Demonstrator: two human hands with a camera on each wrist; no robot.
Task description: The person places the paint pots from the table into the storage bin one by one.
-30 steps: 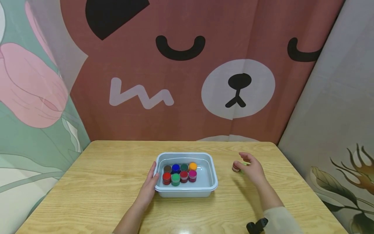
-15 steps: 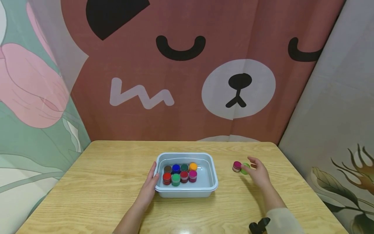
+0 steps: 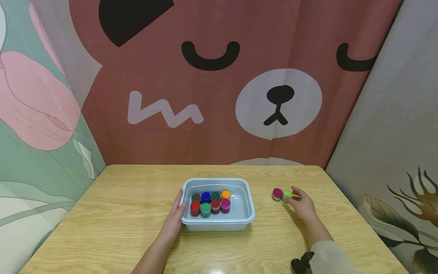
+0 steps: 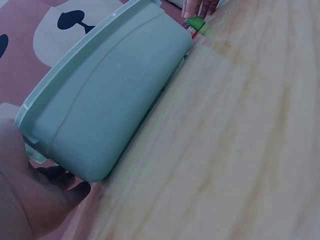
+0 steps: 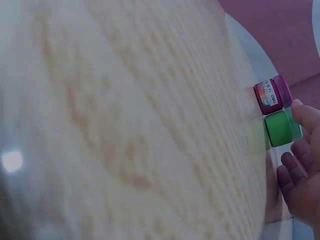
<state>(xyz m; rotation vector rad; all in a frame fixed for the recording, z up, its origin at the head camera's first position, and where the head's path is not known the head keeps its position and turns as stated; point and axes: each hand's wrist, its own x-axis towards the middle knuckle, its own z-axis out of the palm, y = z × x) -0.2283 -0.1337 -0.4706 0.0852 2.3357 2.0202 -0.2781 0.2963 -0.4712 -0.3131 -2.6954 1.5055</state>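
My left hand (image 3: 173, 219) grips the left side of a pale blue plastic tub (image 3: 251, 198), thumb over the rim and fingers along the outer wall. In the left wrist view its fingertips curl at the tub's lower corner. Inside the tub, towards the left, several small paint pots stand in two rows, among them a red pot (image 3: 195, 208) and an orange pot (image 3: 226, 195). To the right of the tub, my right hand (image 3: 302, 205) has thumb and fingers on either side of a light green paint pot (image 5: 279, 128). A magenta paint pot (image 5: 269, 95) stands right beside it.
Everything stands on a light wood-grain table (image 3: 119, 213). A curtain (image 3: 219, 114) printed with a bear face hangs behind the far edge. A black wrist device (image 3: 301, 262) sits by the right sleeve, near the front of the table.
My right hand has left the magenta pot and shifted right to the light green pot, uncovering both lids. The left hand and the tub have stayed put.
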